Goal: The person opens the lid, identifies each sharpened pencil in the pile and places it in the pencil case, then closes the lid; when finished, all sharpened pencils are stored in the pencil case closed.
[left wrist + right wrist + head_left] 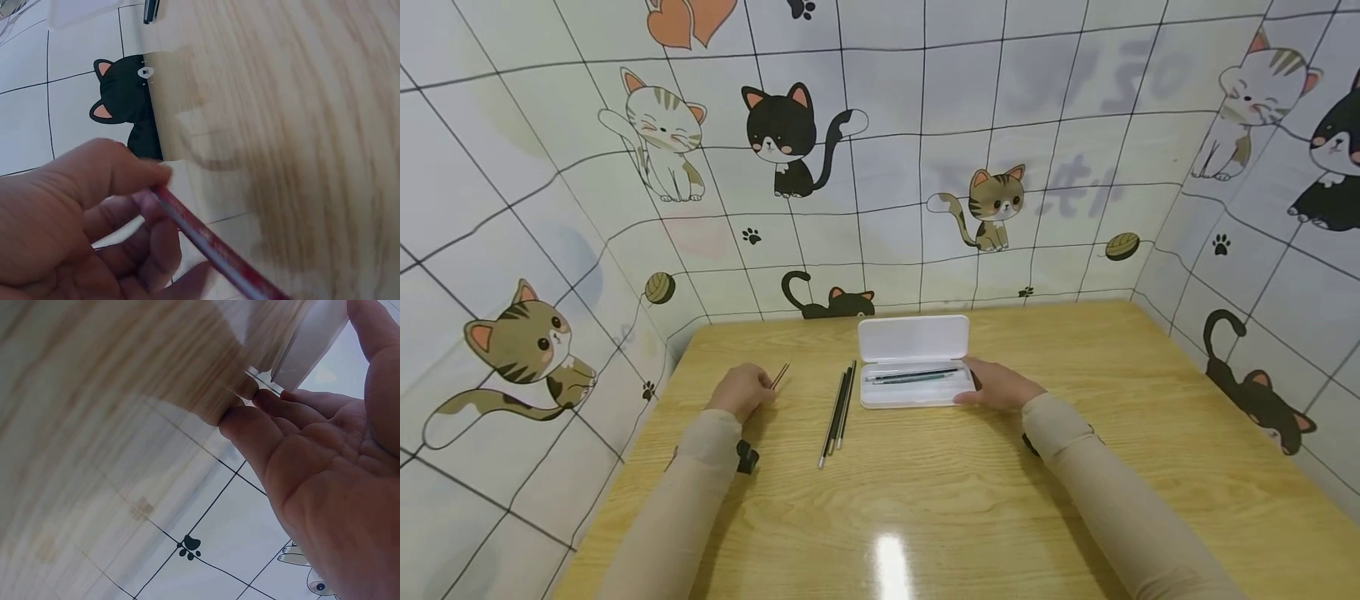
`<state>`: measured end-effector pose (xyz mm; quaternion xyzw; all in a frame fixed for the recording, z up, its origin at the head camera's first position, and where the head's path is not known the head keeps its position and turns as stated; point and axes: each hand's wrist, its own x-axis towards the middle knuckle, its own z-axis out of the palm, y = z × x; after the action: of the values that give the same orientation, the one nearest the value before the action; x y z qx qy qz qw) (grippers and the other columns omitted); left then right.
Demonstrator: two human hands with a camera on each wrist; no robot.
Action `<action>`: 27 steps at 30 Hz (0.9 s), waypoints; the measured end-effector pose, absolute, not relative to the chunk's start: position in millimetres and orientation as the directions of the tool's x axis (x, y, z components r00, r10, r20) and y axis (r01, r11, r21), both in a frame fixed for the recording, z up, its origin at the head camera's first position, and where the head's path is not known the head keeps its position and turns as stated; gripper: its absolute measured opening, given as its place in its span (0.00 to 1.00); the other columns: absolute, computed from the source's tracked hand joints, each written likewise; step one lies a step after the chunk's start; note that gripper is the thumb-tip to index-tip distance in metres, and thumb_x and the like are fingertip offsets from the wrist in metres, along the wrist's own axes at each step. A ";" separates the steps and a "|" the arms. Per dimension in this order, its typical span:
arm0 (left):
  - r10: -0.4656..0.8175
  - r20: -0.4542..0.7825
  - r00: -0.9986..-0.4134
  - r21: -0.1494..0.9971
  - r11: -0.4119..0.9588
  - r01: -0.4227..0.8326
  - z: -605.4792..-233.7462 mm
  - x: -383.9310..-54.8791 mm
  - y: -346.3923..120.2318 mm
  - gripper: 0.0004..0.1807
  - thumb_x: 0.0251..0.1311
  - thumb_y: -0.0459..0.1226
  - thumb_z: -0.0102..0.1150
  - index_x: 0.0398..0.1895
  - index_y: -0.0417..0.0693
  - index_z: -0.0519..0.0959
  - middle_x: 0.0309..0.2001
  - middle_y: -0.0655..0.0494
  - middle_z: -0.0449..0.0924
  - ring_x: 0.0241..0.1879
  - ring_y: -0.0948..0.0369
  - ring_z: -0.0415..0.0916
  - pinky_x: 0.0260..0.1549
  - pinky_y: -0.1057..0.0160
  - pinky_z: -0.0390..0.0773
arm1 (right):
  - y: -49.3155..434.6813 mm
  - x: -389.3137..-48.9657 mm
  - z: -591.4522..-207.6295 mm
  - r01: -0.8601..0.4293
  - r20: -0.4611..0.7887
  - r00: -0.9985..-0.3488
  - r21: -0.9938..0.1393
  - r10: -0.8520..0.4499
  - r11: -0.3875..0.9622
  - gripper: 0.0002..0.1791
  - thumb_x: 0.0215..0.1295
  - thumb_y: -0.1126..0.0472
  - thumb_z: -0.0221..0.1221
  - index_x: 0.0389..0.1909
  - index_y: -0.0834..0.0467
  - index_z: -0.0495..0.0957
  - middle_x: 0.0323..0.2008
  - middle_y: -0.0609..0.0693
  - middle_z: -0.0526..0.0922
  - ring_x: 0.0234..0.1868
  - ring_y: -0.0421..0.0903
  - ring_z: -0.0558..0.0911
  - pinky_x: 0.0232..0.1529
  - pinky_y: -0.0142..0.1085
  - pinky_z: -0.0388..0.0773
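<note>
My left hand (743,392) pinches slim red pen refills (781,375) between thumb and fingertips, low over the left side of the table. In the left wrist view, a red refill (215,249) slants down to the right from the pinch. My right hand (1000,385) holds the right end of an open white plastic pencil case (913,339), thumb at its front corner and fingers at the back. Dark and teal refills (913,377) lie inside the case. Between left hand and case, several dark refills (838,412) with pale ends lie on the wood.
The wooden table (970,492) meets a wall covering (887,192) with cartoon cats at the back and both sides. The case's lid stands raised near the table's back edge. A small black device (747,457) is strapped at the left wrist.
</note>
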<state>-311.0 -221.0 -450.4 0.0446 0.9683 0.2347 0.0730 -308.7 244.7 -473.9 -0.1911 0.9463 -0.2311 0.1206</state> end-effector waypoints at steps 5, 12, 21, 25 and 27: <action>0.206 -0.121 -0.971 0.590 0.802 0.096 -449.4 -314.3 -220.3 0.08 0.67 0.33 0.63 0.44 0.36 0.82 0.38 0.46 0.82 0.34 0.55 0.80 0.32 0.57 0.82 | 245.1 -308.0 -475.1 -0.301 -0.143 -0.898 -0.490 -0.416 0.818 0.50 0.70 0.44 0.62 0.78 0.70 0.49 0.77 0.67 0.54 0.77 0.65 0.55 0.74 0.57 0.53; 0.216 -0.082 -0.973 0.722 0.686 0.091 -437.3 -315.2 -213.0 0.20 0.72 0.37 0.59 0.62 0.37 0.77 0.48 0.37 0.81 0.42 0.45 0.83 0.33 0.57 0.85 | 245.9 -307.5 -474.0 -0.291 -0.149 -0.900 -0.496 -0.410 0.818 0.50 0.70 0.44 0.62 0.79 0.68 0.49 0.77 0.67 0.54 0.76 0.65 0.56 0.74 0.58 0.54; 0.195 -0.032 -0.980 0.798 0.596 0.092 -429.8 -312.8 -207.0 0.22 0.73 0.37 0.59 0.66 0.38 0.74 0.53 0.34 0.80 0.50 0.41 0.81 0.38 0.54 0.86 | 245.5 -307.6 -474.1 -0.296 -0.143 -0.899 -0.498 -0.414 0.815 0.50 0.70 0.44 0.62 0.78 0.68 0.49 0.77 0.67 0.55 0.76 0.65 0.56 0.74 0.58 0.55; 0.199 0.015 -0.980 0.808 0.575 0.129 -432.3 -315.2 -206.6 0.26 0.72 0.35 0.60 0.71 0.41 0.69 0.54 0.38 0.77 0.49 0.44 0.81 0.36 0.55 0.87 | 245.2 -306.7 -472.9 -0.292 -0.145 -0.900 -0.501 -0.412 0.815 0.51 0.70 0.44 0.63 0.78 0.68 0.49 0.77 0.67 0.55 0.76 0.66 0.56 0.74 0.58 0.54; 0.199 0.037 -0.979 0.814 0.563 0.145 -431.7 -314.9 -205.4 0.28 0.71 0.33 0.60 0.72 0.44 0.68 0.54 0.40 0.76 0.49 0.46 0.81 0.34 0.55 0.87 | 245.0 -306.1 -472.1 -0.289 -0.148 -0.900 -0.501 -0.410 0.816 0.51 0.70 0.44 0.63 0.78 0.68 0.49 0.77 0.67 0.54 0.76 0.66 0.56 0.74 0.58 0.54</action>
<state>-314.9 -205.4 -431.7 0.0973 0.8835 0.4572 0.0295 -306.1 245.0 -472.1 -0.1849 0.9445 -0.2408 0.1252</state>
